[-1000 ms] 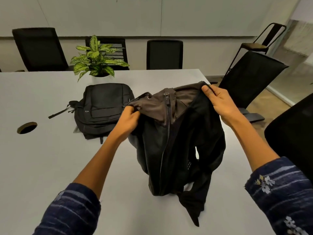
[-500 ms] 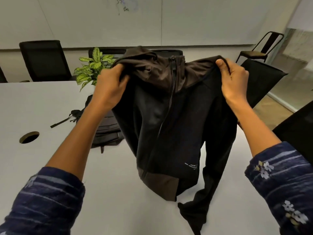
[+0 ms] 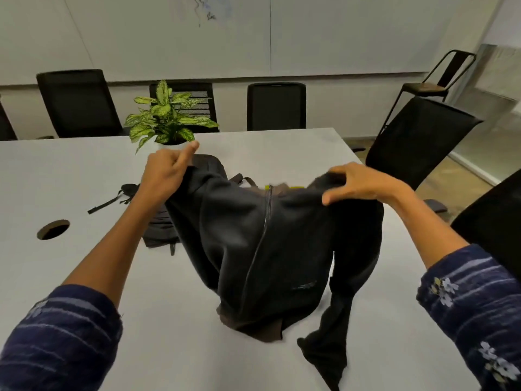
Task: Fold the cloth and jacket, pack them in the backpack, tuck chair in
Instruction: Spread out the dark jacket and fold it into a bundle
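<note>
At frame centre, the left hand (image 3: 165,176) and right hand (image 3: 358,183) each grip a shoulder of the black jacket (image 3: 270,249), its hem resting on the grey counter (image 3: 84,170); the backpack (image 3: 160,230) lies behind it.

Office meeting room: long white table (image 3: 84,176) with cable hole (image 3: 53,229), black mesh chairs (image 3: 77,103) along the far side, whiteboard wall (image 3: 169,35) with marker scribbles, potted plant (image 3: 169,119) on the table.

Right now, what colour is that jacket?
Black jacket with brown trim, seen from the head camera.
</note>
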`<state>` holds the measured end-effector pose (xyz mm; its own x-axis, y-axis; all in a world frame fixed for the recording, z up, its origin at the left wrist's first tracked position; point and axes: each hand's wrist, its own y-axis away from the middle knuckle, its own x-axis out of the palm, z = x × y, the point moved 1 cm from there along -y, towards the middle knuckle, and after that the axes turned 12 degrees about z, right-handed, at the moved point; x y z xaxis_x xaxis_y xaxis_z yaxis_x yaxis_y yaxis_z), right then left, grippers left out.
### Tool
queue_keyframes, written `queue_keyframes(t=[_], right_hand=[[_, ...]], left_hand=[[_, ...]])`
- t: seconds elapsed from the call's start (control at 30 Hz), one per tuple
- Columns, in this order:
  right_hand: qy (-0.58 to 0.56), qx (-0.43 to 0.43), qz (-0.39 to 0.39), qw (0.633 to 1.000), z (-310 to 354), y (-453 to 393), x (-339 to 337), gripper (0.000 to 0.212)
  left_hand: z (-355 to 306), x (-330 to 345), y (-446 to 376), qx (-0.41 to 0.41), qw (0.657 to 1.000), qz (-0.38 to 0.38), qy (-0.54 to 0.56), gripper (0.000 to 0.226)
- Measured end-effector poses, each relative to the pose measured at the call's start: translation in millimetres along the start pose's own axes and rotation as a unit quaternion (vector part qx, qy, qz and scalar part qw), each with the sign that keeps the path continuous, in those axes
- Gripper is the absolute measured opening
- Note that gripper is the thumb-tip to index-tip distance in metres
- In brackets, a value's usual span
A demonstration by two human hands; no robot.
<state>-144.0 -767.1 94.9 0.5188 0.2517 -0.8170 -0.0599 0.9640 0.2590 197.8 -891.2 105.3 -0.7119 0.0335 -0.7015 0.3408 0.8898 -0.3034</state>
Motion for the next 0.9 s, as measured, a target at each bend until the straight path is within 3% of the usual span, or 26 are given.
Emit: queue_keyframes(t=[0.03,0.1,0.17,0.2,0.23,0.3,0.33,0.4,0.47,0.5,0.67,0.73,0.8,0.83,0.9], right_hand=[[0.048,0.015,0.053,0.997,-2,-1,3,0.041],[0.140,0.060,0.066,0.986,-6,-4,5,0.040],[0.232,0.108,-0.001,0.967,-9,-8,2,0.031],[0.258,0.128,-0.045,0.957,-9,-9,0,0.026],[0.266,0.137,-0.090,0.950,-9,-9,-1,0.022],[0.233,0.129,-0.170,0.949,-12,-13,-1,0.019],[0.192,0.123,-0.199,0.953,-15,-15,1,0.021],[0.032,0.109,-0.240,0.964,-25,-18,6,0.025],[-0.161,0.084,-0.247,0.952,-31,-19,10,0.031],[-0.220,0.072,-0.242,0.942,-32,-20,10,0.033],[-0.366,-0.017,-0.274,0.889,-18,-19,-13,0.019],[-0.461,-0.062,-0.284,0.838,-13,-14,-24,0.016],[-0.524,-0.108,-0.267,0.802,-12,-11,-32,0.019],[-0.523,-0.114,-0.247,0.808,-12,-9,-34,0.021],[-0.432,-0.077,-0.162,0.884,-14,-6,-34,0.018]], left_hand=[[3,-2,1,-0.013,0.998,0.037,0.050,0.067],[11,-2,8,-0.016,0.977,0.210,0.030,0.067],[23,4,18,-0.019,0.915,0.387,-0.110,0.057],[28,8,23,-0.026,0.883,0.428,-0.189,0.050],[34,12,25,-0.035,0.868,0.430,-0.245,0.040],[38,14,27,-0.039,0.894,0.370,-0.250,0.024],[41,13,26,-0.045,0.923,0.330,-0.194,0.019],[43,4,28,-0.096,0.966,0.239,0.024,0.012],[40,-2,28,-0.134,0.953,0.162,0.220,0.012],[35,-1,27,-0.131,0.947,0.139,0.260,0.013],[3,-4,12,-0.057,0.945,0.054,0.318,0.015],[-4,-16,7,0.001,0.962,0.110,0.251,0.031],[-10,-23,0,0.036,0.973,0.222,0.057,0.061],[-13,-23,-3,0.047,0.963,0.257,-0.063,0.069],[-12,-19,-7,0.046,0.943,0.232,-0.235,0.058]])
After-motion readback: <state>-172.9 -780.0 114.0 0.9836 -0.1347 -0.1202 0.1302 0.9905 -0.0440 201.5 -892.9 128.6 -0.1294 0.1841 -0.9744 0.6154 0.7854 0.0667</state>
